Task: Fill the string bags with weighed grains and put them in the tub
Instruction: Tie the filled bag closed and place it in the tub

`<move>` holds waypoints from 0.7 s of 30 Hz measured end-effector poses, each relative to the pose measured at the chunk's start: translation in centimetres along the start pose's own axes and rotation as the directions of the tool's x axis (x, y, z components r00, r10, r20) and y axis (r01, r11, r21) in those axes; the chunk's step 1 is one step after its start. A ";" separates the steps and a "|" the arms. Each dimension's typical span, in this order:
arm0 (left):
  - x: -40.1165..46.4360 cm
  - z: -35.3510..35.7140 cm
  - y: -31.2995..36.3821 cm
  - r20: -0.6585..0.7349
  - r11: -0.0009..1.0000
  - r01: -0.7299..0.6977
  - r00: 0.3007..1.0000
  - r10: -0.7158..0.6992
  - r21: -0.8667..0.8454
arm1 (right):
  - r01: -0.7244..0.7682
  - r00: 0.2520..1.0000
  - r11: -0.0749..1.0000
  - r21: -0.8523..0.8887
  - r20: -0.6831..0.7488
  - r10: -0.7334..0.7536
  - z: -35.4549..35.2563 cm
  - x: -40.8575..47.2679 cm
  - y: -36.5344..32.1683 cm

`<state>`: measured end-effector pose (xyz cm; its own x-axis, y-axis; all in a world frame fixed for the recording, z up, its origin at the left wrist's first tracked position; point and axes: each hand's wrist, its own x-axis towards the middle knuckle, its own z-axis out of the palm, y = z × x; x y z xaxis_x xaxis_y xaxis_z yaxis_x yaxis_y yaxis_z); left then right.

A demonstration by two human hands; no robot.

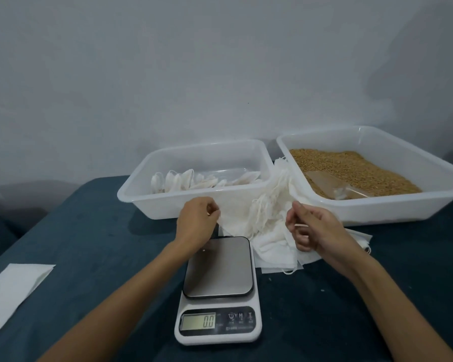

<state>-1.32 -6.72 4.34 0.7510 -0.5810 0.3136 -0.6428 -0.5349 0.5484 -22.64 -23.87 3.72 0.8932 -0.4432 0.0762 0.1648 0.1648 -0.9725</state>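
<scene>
- The left hand [198,222] faces away, so its fingertips hide behind its own knuckles; whether they pinch the heap of empty bags [266,226] beside them cannot be told.
- The grain tub [392,205], beyond the right hand's fingers [298,231], runs off the right edge.
- The scoop [335,185] lies partly sunk in the grains [351,168].
- The scale [218,291] button labels are too small to read.
- A white sheet [13,288] is cut by the left edge.

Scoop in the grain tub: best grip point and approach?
Grip the clear scoop by its near, lower end, at the tub's front wall. Come from above with the right hand: it lies flat, bowl half sunk in the grains.
</scene>
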 end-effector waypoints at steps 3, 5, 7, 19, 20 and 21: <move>-0.6 -0.9 0.3 -0.065 0.973 0.020 0.997 -0.035 -0.228 | 0.009 1.000 0.999 -0.050 0.012 -0.008 0.3 -0.1 0.0; -0.9 -1.8 0.4 -0.043 0.857 0.090 0.991 -0.130 -0.508 | 0.060 0.998 0.993 -0.103 0.019 -0.058 0.8 -0.2 0.0; -1.4 -2.5 0.5 0.025 0.684 0.137 0.985 -0.172 -0.716 | 0.148 0.989 0.975 -0.166 0.008 -0.149 1.9 -0.1 0.1; -2.7 -1.8 0.7 0.035 0.507 0.059 0.998 -0.057 -0.860 | 0.483 0.686 0.185 -0.856 0.238 -0.688 8.6 3.2 1.8; -2.9 -1.8 0.6 0.064 0.495 0.077 0.997 -0.044 -0.865 | 0.485 0.689 0.238 -0.842 0.200 -0.696 8.6 3.3 2.0; -3.2 -1.8 0.7 0.088 0.500 0.089 0.996 -0.025 -0.862 | 0.476 0.715 0.345 -0.809 0.128 -0.687 8.5 3.2 2.1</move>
<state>-3.85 -4.14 5.14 0.7509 -0.6191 0.2300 -0.1242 0.2097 0.9698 -15.85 -17.47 3.84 0.5792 -0.3177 0.7507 0.1430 -0.8671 -0.4772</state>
